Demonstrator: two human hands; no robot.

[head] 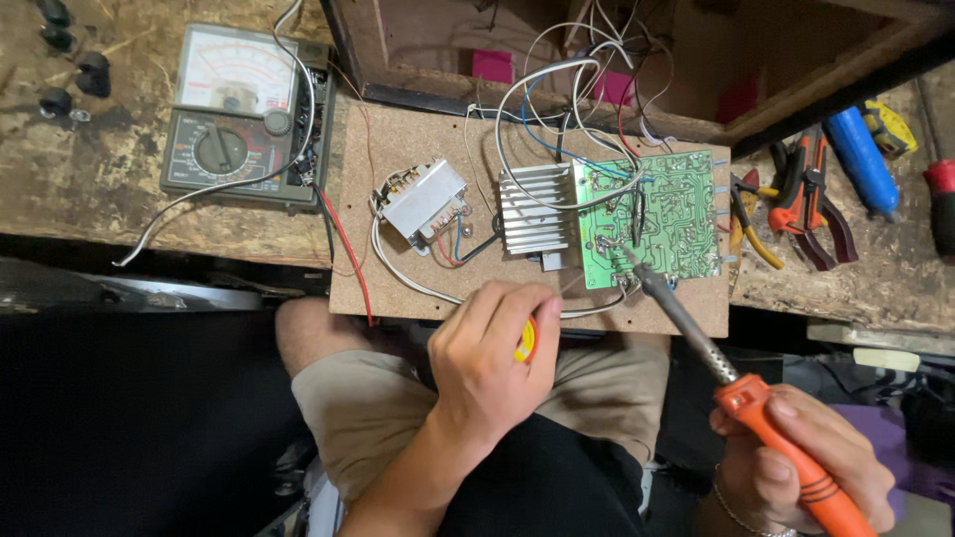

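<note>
My right hand (806,457) grips the orange handle of a soldering iron (696,333); its metal tip touches the lower left area of a green circuit board (662,214). My left hand (492,363) is closed around a small yellow and red object (526,340), just below the front edge of a brown particle board (418,139), with a thin strand running from my fingers toward the iron's tip. A finned aluminium heatsink (535,209) sits left of the circuit board. A small transformer (423,202) lies further left, wired to the board.
An analog multimeter (244,114) lies at the upper left on the wooden bench. Pliers and cutters (796,204) and a blue cylinder tool (860,159) lie at the right. A tangle of wires (587,70) rises into a wooden cabinet (418,80) behind. My knees are below the board.
</note>
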